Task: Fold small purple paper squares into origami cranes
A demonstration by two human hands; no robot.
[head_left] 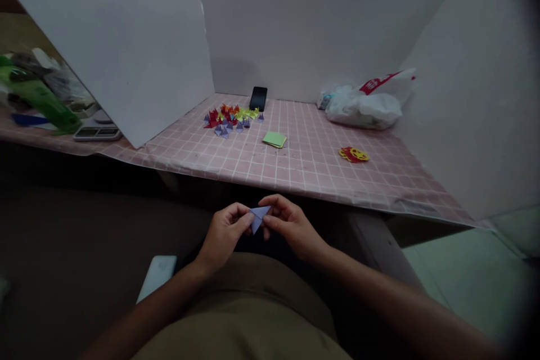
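Observation:
A small purple folded paper triangle point(257, 217) is pinched between both hands, low in front of my lap and below the table's front edge. My left hand point(225, 232) grips its left side with curled fingers. My right hand point(289, 226) pinches its right side with thumb and fingers. On the pink checked tablecloth point(304, 169) farther back lies a cluster of several small folded paper pieces point(231, 116) in red, orange, yellow-green and purple. A stack of green paper squares point(274, 139) lies near the middle.
A black phone point(259, 98) lies behind the folded pieces. A red and yellow paper piece point(354, 154) sits to the right, and a white plastic bag point(364, 103) at the back right. White boards wall the table. A scale point(97, 133) and green clutter are at left.

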